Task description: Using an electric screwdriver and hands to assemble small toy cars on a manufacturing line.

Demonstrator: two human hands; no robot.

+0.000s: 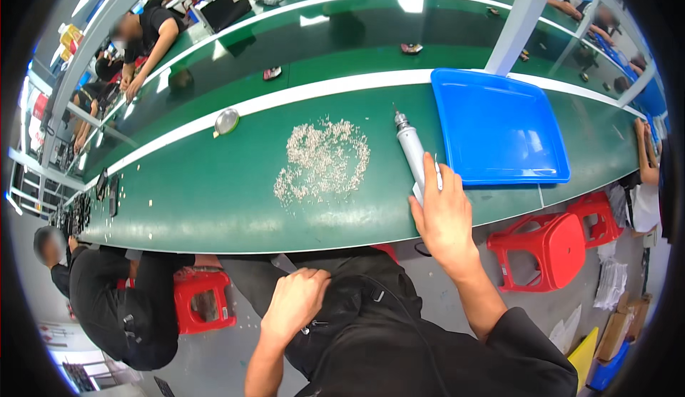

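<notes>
My right hand (446,215) rests over the rear part of a grey electric screwdriver (409,144), thumb on its left side and fingers along its right. The screwdriver lies on the green worktop with its bit pointing away from me. To its left spreads a loose pile of small pale parts (321,158). My left hand (298,298) is low over my lap, below the table edge, its fingers curled in. A flat grey piece (283,262) shows just beyond its knuckles; whether the hand grips it is hidden.
A blue tray (503,177) lies right of the screwdriver. A small round tin (227,121) sits far left on the worktop (207,190). Behind a white rail runs a green conveyor belt (335,61) carrying small items. Red stools (546,250) stand at right; a person in black (121,304) sits at left.
</notes>
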